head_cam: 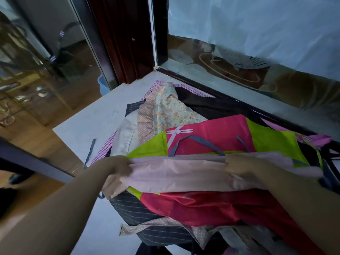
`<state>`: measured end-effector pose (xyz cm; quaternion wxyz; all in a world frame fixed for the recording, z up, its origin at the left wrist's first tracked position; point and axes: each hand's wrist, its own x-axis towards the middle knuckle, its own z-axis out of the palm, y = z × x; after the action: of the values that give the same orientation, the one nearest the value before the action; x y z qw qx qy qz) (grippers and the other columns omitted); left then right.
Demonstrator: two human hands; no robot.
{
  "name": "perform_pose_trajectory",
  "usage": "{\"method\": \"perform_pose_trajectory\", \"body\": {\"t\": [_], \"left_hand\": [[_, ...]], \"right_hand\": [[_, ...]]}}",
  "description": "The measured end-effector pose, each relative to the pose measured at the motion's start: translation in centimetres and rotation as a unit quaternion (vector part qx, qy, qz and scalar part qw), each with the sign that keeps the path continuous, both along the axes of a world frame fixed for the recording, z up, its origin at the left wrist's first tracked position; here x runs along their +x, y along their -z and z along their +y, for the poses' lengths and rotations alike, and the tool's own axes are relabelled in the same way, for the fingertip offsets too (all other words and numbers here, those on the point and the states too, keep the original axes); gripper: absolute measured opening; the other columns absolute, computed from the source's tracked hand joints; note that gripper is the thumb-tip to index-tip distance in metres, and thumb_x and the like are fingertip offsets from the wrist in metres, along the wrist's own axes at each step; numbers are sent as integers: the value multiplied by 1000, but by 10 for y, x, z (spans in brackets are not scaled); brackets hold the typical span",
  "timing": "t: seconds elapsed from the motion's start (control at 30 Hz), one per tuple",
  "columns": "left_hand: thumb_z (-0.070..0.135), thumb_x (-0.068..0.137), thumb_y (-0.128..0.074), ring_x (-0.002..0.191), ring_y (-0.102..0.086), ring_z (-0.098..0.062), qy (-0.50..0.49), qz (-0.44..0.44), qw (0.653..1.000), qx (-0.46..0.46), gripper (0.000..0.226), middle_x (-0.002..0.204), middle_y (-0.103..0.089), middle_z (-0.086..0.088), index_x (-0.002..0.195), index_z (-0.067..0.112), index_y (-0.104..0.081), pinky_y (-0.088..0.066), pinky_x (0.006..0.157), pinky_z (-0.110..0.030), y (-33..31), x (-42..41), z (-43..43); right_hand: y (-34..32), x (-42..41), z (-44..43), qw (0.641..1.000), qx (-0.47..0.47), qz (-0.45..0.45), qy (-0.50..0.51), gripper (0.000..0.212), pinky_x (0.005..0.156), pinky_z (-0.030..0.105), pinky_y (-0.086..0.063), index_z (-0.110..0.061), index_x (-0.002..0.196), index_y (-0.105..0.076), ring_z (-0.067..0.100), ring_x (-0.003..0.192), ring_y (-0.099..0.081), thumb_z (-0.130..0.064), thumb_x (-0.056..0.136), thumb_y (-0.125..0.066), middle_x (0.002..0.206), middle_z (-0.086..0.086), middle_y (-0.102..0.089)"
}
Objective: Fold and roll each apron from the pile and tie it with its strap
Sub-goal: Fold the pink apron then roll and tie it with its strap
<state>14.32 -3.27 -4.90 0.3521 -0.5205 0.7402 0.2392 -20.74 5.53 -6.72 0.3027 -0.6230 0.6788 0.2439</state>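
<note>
A pale pink apron (184,173) stretches across the pile as a long folded band. My left hand (117,166) grips its left end and my right hand (241,166) grips it right of the middle. Under it lies a red and lime-green apron (211,133) with a grey strap (193,140) looped on top. Beneath and behind are a floral apron (171,109), a dotted beige one (145,122), a dark striped one (139,208) and a black one (211,103).
The pile sits on a white table (92,118) set in a corner. A dark wooden frame (127,37) and glass panes (257,43) stand close behind and to the left. A loose grey strap end (91,150) lies on the table left of the pile.
</note>
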Motion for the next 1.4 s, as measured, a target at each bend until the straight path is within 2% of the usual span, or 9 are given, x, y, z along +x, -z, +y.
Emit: {"method": "perform_pose_trajectory", "body": {"t": [0.2, 0.37, 0.47, 0.63, 0.77, 1.0, 1.13, 1.27, 1.4], "left_hand": [[25, 84, -53, 76, -52, -18, -207, 150, 967, -13, 24, 85, -59, -5, 99, 12, -66, -37, 61, -23, 8, 45, -6], [15, 90, -64, 60, -62, -17, -515, 397, 760, -18, 20, 71, -71, -12, 99, -3, -68, -52, 59, -22, 23, 70, 19], [38, 93, -58, 69, -62, -26, -494, 329, 789, -160, 38, 75, -68, -18, 81, 4, -67, -48, 65, -32, 41, 61, 40], [28, 100, -45, 87, -60, -36, -483, 339, 736, -333, 35, 90, -64, -23, 98, -2, -62, -36, 66, -35, 46, 43, 54], [30, 100, -45, 79, -56, -31, -390, 330, 788, -343, 32, 96, -66, -24, 114, 5, -59, -37, 66, -35, 37, 57, 49], [28, 98, -47, 104, -59, -40, -331, 194, 829, -407, 41, 115, -62, -21, 136, 15, -42, -40, 93, -48, 44, 62, 39], [14, 80, -55, 96, -62, -37, -70, 221, 815, -532, 40, 114, -57, -15, 119, 16, -55, -28, 105, -63, 47, 13, 50], [27, 79, -42, 111, -55, -25, 216, 314, 823, -420, 43, 123, -58, -5, 122, 23, -46, -42, 97, -62, 55, -64, 81], [53, 83, -36, 128, -51, -29, 233, 225, 901, -289, 63, 142, -50, -8, 137, 21, -47, -45, 91, -64, 82, -84, 89]], "right_hand": [[7, -5, -6, 999, -1, -21, 45, 36, 76, 23, -35, -10, 126, -56, 17, 97, -53, -27, 99, -39, 116, 5, -58], [34, -19, -10, 1000, -14, -3, -12, 43, 91, 33, -46, -29, 128, -56, 18, 103, -58, -49, 91, -44, 119, -1, -61], [51, -27, -9, 999, -34, -1, -40, 63, 95, 34, -45, -38, 120, -60, 14, 106, -57, -77, 73, -45, 118, -9, -61], [50, -22, -9, 997, -32, -51, 42, 65, 103, 33, -39, -39, 128, -55, 14, 117, -50, -77, 77, -46, 129, -11, -55], [29, -5, -10, 997, -15, -32, 69, 36, 88, 27, -41, -12, 128, -55, 22, 113, -55, -24, 97, -40, 128, 7, -58], [22, -9, -6, 998, -43, -28, 24, 9, 77, 22, -32, -25, 92, -46, 12, 93, -46, -28, 98, -41, 113, 4, -57], [21, -12, -11, 999, -45, -29, 7, 19, 76, 22, -33, -29, 85, -55, 18, 101, -54, -26, 98, -41, 106, 4, -54], [22, -14, -14, 998, -55, -33, 8, 36, 84, 25, -38, -10, 124, -58, 23, 113, -55, -28, 100, -38, 127, 9, -58], [22, -18, -16, 998, -64, -23, -4, 39, 81, 29, -40, -10, 115, -62, 27, 109, -57, -39, 98, -43, 121, 11, -62]]}}
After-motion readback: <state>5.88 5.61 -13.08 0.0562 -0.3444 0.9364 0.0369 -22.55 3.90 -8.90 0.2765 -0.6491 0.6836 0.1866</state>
